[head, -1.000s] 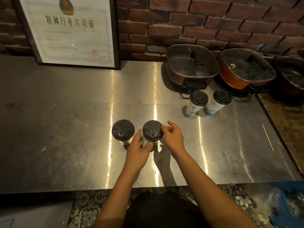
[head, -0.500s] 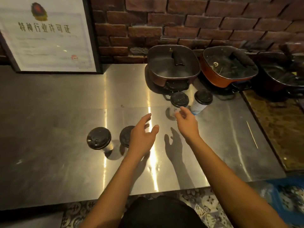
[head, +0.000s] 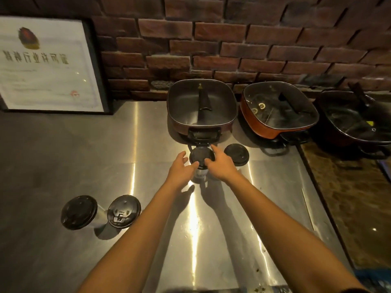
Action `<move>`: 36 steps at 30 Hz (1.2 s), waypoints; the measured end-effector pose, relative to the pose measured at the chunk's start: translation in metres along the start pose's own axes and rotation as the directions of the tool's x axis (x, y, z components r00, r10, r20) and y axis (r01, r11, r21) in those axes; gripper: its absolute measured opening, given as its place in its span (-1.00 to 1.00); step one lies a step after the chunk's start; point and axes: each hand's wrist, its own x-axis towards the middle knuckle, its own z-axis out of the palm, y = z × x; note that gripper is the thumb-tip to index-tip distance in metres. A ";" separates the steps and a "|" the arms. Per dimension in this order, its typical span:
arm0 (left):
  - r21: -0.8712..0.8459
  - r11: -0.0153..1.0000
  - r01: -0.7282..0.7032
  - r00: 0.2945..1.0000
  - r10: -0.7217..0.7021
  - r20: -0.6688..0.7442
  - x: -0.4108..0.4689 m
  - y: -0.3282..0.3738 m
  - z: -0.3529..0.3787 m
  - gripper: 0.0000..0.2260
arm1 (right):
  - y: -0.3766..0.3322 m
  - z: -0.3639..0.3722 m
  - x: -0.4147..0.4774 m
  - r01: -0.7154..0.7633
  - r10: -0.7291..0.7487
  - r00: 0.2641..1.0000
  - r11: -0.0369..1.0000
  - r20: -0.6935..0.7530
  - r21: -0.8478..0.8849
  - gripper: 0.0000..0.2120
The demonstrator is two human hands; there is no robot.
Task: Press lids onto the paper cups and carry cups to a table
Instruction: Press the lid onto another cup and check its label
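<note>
Four paper cups with black lids stand on the steel counter [head: 63, 157]. Two of them [head: 78, 212] [head: 123, 210] are side by side at the front left. A third cup [head: 200, 155] stands just in front of the nearest pot, and the fourth [head: 236, 154] is right of it. My right hand [head: 221, 164] pinches the third cup's lid rim between thumb and forefinger. My left hand [head: 181, 167] is at the cup's left side, fingers spread, thumb touching below the lid. The hands hide most of the cup's body.
Three square electric pots with glass lids [head: 201, 106] [head: 279, 111] [head: 355, 121] line the brick wall behind the cups. A framed certificate [head: 46, 64] leans at the back left. A thin stick [head: 307, 208] lies near the counter's right edge, beside a brown stone surface [head: 349, 197].
Both hands let go of the front left cup and moved back and right to the third cup by the pot. The view shifted right and forward with them.
</note>
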 end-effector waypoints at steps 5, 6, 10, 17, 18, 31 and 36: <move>-0.091 0.994 0.063 0.998 -0.064 0.002 0.006 -0.004 0.009 -0.35 | 0.008 -0.001 0.000 0.020 -0.020 1.000 0.999 -0.001 0.025 -0.54; -0.107 0.993 0.059 0.998 -0.060 -0.004 0.003 -0.006 0.008 -0.36 | 0.009 -0.001 -0.003 0.014 -0.013 1.000 0.999 -0.019 0.053 -0.56; -0.132 0.991 0.027 0.998 -0.034 -0.053 -0.021 -0.021 0.006 -0.43 | 0.021 -0.003 -0.023 -0.060 0.071 0.997 0.970 -0.037 0.235 -0.52; -0.222 0.975 -0.002 0.997 -0.017 -0.082 -0.086 -0.060 0.007 -0.53 | 0.059 0.003 -0.095 -0.099 0.123 0.992 0.896 -0.026 0.432 -0.71; -0.232 0.973 0.000 0.996 -0.020 -0.085 -0.096 -0.065 0.007 -0.54 | 0.063 0.006 -0.105 -0.114 0.136 0.991 0.887 -0.017 0.448 -0.73; -0.165 0.986 0.023 0.996 -0.037 -0.078 -0.151 -0.097 0.015 -0.63 | 0.088 0.031 -0.167 -0.206 0.234 0.972 0.861 -0.004 0.465 -0.87; -0.125 0.992 0.008 0.992 -0.023 -0.123 -0.144 -0.099 0.017 -0.64 | 0.092 0.026 -0.158 -0.205 0.234 0.972 0.885 -0.019 0.418 -0.80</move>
